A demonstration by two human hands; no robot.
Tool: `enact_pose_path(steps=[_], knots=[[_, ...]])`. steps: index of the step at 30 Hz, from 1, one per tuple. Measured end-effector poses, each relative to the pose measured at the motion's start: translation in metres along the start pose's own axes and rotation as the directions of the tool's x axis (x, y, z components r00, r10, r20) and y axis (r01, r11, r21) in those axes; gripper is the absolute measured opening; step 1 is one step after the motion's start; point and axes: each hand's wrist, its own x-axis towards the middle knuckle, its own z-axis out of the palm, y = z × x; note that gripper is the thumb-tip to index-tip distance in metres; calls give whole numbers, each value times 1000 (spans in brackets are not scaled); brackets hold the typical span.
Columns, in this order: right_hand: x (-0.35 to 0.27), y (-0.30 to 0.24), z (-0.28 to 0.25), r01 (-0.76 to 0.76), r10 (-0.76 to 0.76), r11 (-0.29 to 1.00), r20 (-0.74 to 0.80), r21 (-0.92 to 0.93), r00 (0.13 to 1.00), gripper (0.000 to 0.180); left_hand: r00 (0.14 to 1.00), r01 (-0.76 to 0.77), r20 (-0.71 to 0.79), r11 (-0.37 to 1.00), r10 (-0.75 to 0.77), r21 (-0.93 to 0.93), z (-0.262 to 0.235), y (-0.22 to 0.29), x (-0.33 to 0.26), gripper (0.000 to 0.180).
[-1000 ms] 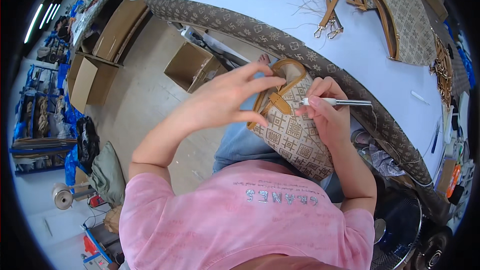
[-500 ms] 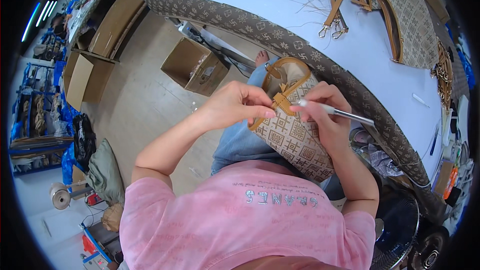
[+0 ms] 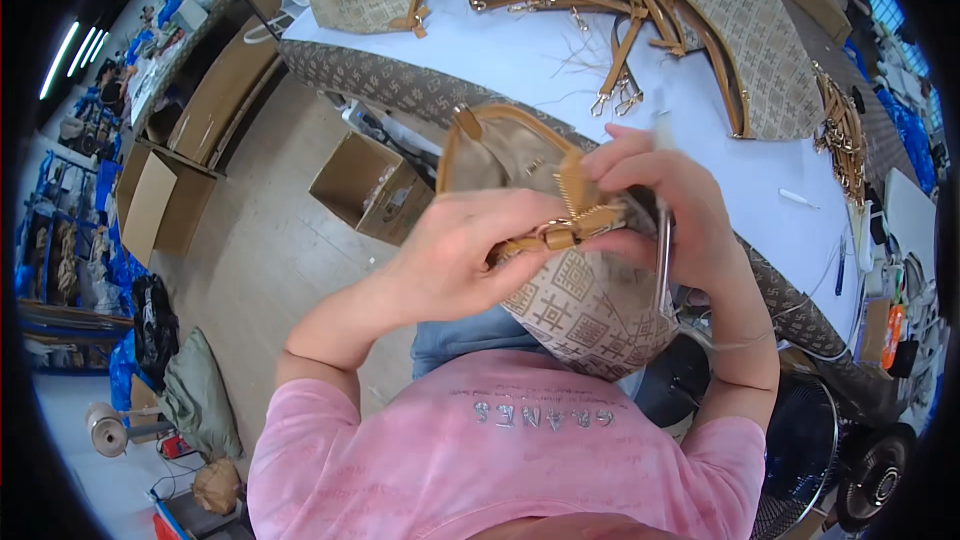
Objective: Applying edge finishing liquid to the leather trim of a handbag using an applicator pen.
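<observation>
Hands [image 3: 560, 240] clamped on patterned handbag [image 3: 590, 305], zipper [image 3: 575, 215] open, inside hidden

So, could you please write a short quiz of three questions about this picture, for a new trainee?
1. True or false: the left hand grips the patterned beige handbag at its tan zipper edge.
2. Which thing does the right hand hold along with the bag? A) a thin metal tool B) a hammer C) a paint brush
3. Fill in: more bag pieces lie on the ______ table.

Key: 1 true; 2 A; 3 white
</observation>
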Motion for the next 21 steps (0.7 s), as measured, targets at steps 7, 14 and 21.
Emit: enact_pose_path(steps=[7, 14, 21], knots=[[-6, 16, 58, 82, -72, 997, -456, 2, 887, 55, 979, -133, -82, 890, 186, 437, -10, 17, 3, 42], [-56, 43, 127, 86, -131, 987, -373, -136, 919, 50, 976, 180, -181, 919, -122, 352, 32, -34, -62, 35], [-80, 49, 133, 59, -101, 989, -331, -135, 938, 36, 964, 225, -188, 954, -188, 196, 36, -22, -73, 21]])
